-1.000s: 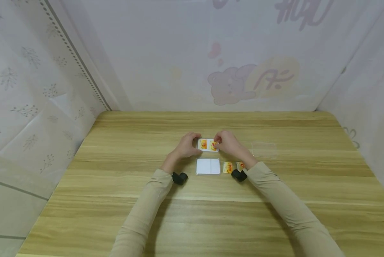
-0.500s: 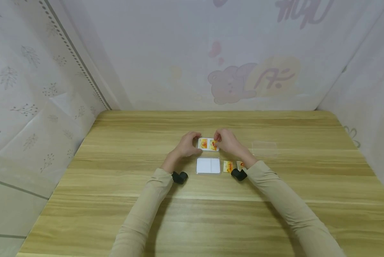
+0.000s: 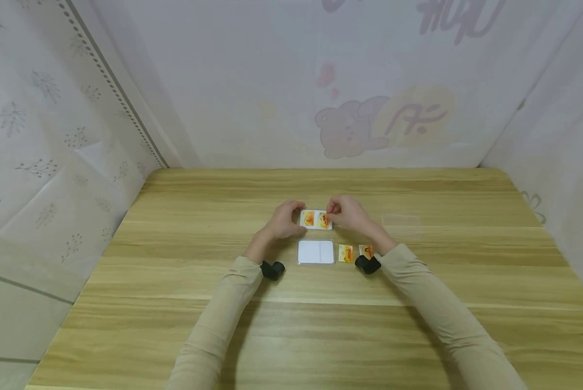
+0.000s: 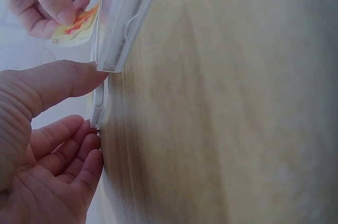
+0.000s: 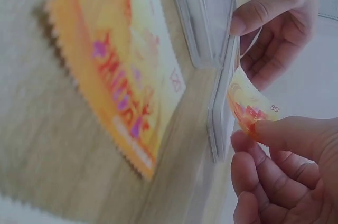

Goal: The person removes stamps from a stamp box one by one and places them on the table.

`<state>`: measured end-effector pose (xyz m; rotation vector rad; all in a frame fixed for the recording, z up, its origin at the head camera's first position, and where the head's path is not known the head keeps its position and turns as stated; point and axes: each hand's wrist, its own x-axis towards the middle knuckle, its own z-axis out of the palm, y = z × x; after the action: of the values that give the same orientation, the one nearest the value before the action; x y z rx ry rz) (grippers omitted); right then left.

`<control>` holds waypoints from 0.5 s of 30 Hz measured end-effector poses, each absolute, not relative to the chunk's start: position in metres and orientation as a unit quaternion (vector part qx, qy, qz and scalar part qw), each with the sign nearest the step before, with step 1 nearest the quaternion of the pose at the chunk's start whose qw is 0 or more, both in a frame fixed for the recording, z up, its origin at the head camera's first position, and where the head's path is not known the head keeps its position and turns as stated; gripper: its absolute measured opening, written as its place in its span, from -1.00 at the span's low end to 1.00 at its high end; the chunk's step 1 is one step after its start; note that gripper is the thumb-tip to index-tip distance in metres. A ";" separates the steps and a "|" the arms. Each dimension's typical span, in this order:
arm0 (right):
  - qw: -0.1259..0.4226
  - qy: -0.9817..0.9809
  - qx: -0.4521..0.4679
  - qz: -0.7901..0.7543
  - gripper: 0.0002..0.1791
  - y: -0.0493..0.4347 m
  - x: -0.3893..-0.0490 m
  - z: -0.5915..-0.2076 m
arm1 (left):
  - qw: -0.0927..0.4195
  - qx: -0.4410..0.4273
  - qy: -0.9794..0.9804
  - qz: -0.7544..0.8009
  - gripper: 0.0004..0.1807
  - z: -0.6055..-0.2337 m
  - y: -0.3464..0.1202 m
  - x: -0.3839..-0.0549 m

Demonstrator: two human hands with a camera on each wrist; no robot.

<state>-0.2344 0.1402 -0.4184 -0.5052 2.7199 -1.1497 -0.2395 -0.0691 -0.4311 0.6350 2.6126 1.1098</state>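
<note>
A small white-lined clear case lies at mid-table with two yellow-orange postage stamps in view over it. My left hand holds the case at its left end, thumb on the near edge and fingers on the far edge. The left stamp lies flat inside. My right hand pinches the right stamp between thumb and forefinger at its right edge. That stamp is bent and tilted up off the case in the right wrist view. A second white-lined case lies just nearer, by the left thumb.
Two more stamps lie on the table right of the nearer case: a yellow one and another partly behind the black right wrist camera. A clear plastic sheet lies farther right. Patterned cloth hangs behind the table.
My right hand has shifted slightly right, uncovering more of the right stamp and of the stamp by the wrist camera. The left hand and the cases have stayed put.
</note>
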 end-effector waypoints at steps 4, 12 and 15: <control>0.069 0.893 -0.155 -0.417 -0.98 0.144 -0.234 -0.420 | 0.116 0.216 0.893 0.376 -0.29 -0.431 -0.069 -0.239; 0.057 0.883 -0.104 -0.455 -0.91 0.153 -0.233 -0.420 | 0.112 0.216 0.896 0.370 -0.30 -0.431 -0.069 -0.238; 0.060 0.880 -0.090 -0.463 -0.89 0.156 -0.233 -0.421 | 0.112 0.218 0.896 0.371 -0.30 -0.430 -0.069 -0.238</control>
<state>-0.2332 0.1561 -0.4208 -0.2729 2.6621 -1.4022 -0.2380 -0.0691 -0.4304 0.6385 2.6291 1.0886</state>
